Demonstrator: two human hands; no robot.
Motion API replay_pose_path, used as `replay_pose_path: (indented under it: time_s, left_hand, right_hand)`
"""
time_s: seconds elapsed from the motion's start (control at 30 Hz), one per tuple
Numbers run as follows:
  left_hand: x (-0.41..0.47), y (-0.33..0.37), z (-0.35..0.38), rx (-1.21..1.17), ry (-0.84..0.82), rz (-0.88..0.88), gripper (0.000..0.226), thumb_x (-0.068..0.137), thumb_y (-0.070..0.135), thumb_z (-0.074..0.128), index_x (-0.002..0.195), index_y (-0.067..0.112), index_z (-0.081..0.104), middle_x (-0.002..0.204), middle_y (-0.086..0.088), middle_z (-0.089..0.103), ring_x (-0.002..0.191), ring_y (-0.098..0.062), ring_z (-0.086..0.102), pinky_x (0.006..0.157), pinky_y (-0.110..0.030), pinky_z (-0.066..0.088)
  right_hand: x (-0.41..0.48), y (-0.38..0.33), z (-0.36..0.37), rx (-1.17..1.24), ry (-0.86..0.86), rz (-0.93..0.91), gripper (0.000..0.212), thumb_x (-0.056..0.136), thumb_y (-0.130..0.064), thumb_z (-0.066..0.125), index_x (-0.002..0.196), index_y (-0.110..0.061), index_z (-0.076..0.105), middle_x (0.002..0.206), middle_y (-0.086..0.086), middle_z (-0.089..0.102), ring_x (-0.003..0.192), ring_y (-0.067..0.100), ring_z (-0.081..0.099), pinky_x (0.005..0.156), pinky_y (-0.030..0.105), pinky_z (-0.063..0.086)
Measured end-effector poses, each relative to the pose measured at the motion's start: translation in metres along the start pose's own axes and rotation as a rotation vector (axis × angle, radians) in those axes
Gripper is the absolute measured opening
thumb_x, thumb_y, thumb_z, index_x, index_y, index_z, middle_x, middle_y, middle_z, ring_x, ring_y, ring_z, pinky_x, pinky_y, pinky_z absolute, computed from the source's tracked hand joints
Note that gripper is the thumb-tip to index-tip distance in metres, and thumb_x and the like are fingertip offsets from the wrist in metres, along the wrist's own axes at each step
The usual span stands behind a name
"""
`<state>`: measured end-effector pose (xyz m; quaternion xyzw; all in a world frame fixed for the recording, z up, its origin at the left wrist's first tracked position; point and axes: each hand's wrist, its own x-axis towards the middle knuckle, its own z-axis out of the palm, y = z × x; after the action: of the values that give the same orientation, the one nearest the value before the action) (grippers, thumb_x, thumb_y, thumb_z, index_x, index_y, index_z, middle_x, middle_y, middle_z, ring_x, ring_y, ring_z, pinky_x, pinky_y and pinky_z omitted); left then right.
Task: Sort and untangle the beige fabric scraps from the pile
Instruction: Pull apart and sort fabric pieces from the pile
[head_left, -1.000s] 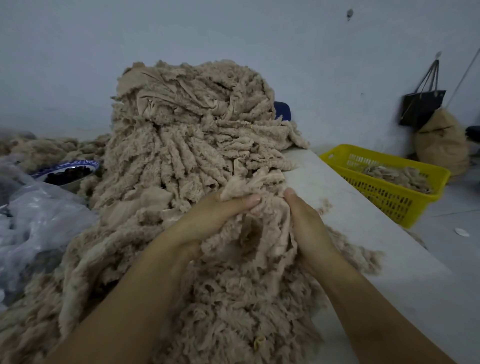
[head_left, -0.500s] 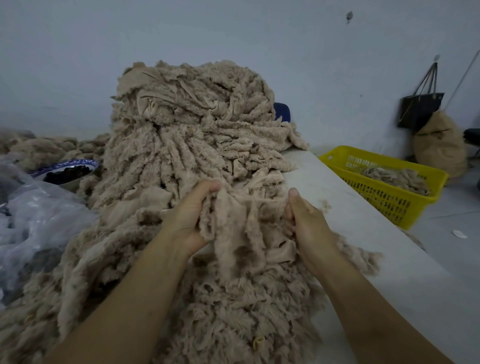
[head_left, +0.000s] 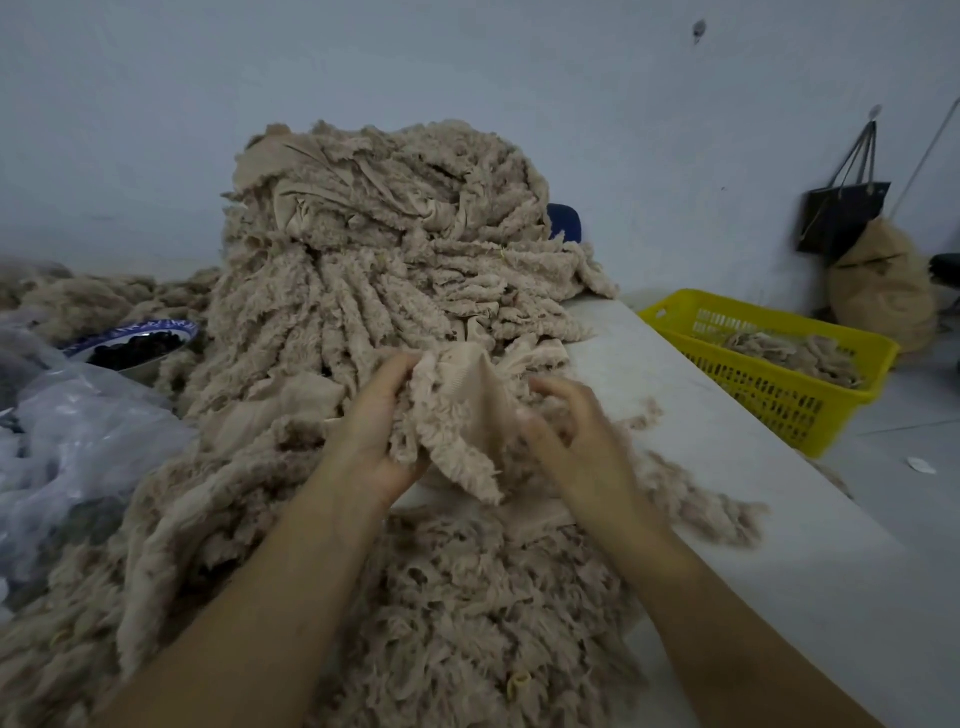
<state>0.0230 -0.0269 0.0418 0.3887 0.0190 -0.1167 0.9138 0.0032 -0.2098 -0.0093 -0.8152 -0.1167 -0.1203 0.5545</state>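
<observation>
Head view: the left hand (head_left: 374, 431) grips the left edge of a beige fabric scrap (head_left: 462, 410), fingers curled round it, lifting it just above the pile (head_left: 389, 260) heaped on the white table (head_left: 727, 467). The right hand (head_left: 576, 441) is at the scrap's right side with fingers curled, but it is blurred, so whether it pinches the cloth cannot be told. A yellow basket (head_left: 779, 402) holding more scraps sits right of the table; a blue-rimmed bowl (head_left: 135, 340) and a plastic bag (head_left: 78, 441) lie left
</observation>
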Motion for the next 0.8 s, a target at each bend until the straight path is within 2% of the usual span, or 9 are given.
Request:
replay_pose_path:
  time_s: [0.07, 0.13, 0.3, 0.4, 0.5, 0.57, 0.63, 0.73, 0.8]
  left_hand:
    - [-0.002, -0.003, 0.005, 0.03, -0.022, -0.029, 0.017, 0.074, 0.022, 0.067, 0.063, 0.012, 0.074, 0.072, -0.006, 0.071, 0.064, -0.016, 0.071, 0.059, -0.03, 0.059]
    - [-0.004, -0.002, 0.008, 0.033, -0.028, -0.044, 0.014, 0.074, 0.017, 0.068, 0.064, 0.009, 0.075, 0.071, -0.008, 0.071, 0.063, -0.017, 0.071, 0.057, -0.031, 0.059]
    - [-0.004, -0.001, 0.005, 0.42, 0.07, 0.137, 0.017, 0.096, 0.01, 0.058, 0.101, 0.013, 0.074, 0.097, -0.011, 0.077, 0.082, -0.018, 0.075, 0.059, -0.027, 0.059]
    - [-0.011, -0.007, 0.007, 0.827, -0.102, 0.177, 0.021, 0.096, 0.039, 0.059, 0.104, 0.027, 0.074, 0.085, -0.003, 0.078, 0.075, -0.014, 0.075, 0.062, -0.024, 0.058]
    - [-0.013, -0.018, 0.006, 1.148, -0.239, 0.185, 0.017, 0.079, 0.059, 0.073, 0.088, 0.044, 0.071, 0.086, 0.022, 0.074, 0.08, 0.005, 0.069, 0.068, -0.011, 0.052]
    - [-0.013, -0.022, 0.006, 1.09, -0.208, 0.197, 0.008, 0.082, 0.045, 0.075, 0.075, 0.04, 0.074, 0.074, 0.019, 0.073, 0.069, 0.006, 0.068, 0.06, -0.01, 0.05]
    - [-0.01, -0.02, 0.005, 0.994, -0.081, 0.194, 0.012, 0.084, 0.04, 0.074, 0.084, 0.03, 0.078, 0.081, 0.01, 0.077, 0.079, -0.007, 0.073, 0.07, -0.022, 0.058]
    - [-0.01, -0.013, 0.006, 0.676, -0.009, 0.115, 0.028, 0.075, 0.038, 0.078, 0.095, 0.019, 0.08, 0.1, -0.003, 0.078, 0.094, -0.021, 0.074, 0.083, -0.035, 0.059]
    - [-0.01, -0.015, 0.008, 0.47, -0.016, 0.017, 0.027, 0.071, 0.034, 0.077, 0.09, 0.015, 0.081, 0.098, -0.01, 0.077, 0.089, -0.024, 0.075, 0.072, -0.034, 0.06]
  right_hand:
    - [-0.002, 0.002, 0.008, -0.112, -0.133, 0.029, 0.039, 0.089, -0.068, 0.051, 0.111, -0.036, 0.054, 0.094, -0.027, 0.055, 0.079, -0.007, 0.056, 0.066, 0.023, 0.045]
    - [-0.001, 0.005, 0.01, -0.156, -0.103, 0.018, 0.034, 0.098, -0.05, 0.052, 0.081, -0.02, 0.048, 0.065, -0.015, 0.048, 0.055, 0.0, 0.046, 0.055, 0.029, 0.037]
    - [0.004, 0.004, -0.004, 0.131, 0.011, 0.146, 0.038, 0.099, -0.049, 0.05, 0.112, -0.015, 0.059, 0.075, 0.007, 0.052, 0.059, 0.016, 0.052, 0.055, 0.037, 0.047]
    - [0.005, 0.004, -0.003, 0.151, 0.071, 0.134, 0.052, 0.097, -0.053, 0.051, 0.097, -0.001, 0.054, 0.071, 0.01, 0.046, 0.058, 0.019, 0.046, 0.054, 0.036, 0.04]
    - [0.005, 0.002, -0.003, 0.169, 0.111, 0.115, 0.042, 0.098, -0.051, 0.051, 0.074, -0.018, 0.058, 0.062, -0.001, 0.058, 0.054, 0.013, 0.054, 0.051, 0.026, 0.043]
    - [0.005, 0.002, -0.005, 0.13, 0.134, 0.101, 0.049, 0.096, -0.055, 0.05, 0.059, -0.023, 0.046, 0.051, -0.005, 0.047, 0.046, 0.009, 0.046, 0.044, 0.016, 0.035]
    - [0.004, 0.0, -0.008, 0.084, 0.17, 0.098, 0.053, 0.094, -0.06, 0.048, 0.053, -0.026, 0.04, 0.045, -0.008, 0.037, 0.04, 0.005, 0.037, 0.04, 0.013, 0.027]
    - [0.005, -0.002, -0.011, 0.075, 0.192, 0.087, 0.058, 0.087, -0.071, 0.045, 0.057, -0.021, 0.039, 0.048, -0.008, 0.034, 0.042, 0.006, 0.033, 0.041, 0.017, 0.024]
    - [0.007, -0.002, -0.008, 0.138, 0.182, 0.112, 0.061, 0.084, -0.075, 0.047, 0.058, -0.02, 0.037, 0.054, 0.0, 0.036, 0.049, 0.012, 0.036, 0.048, 0.023, 0.028]
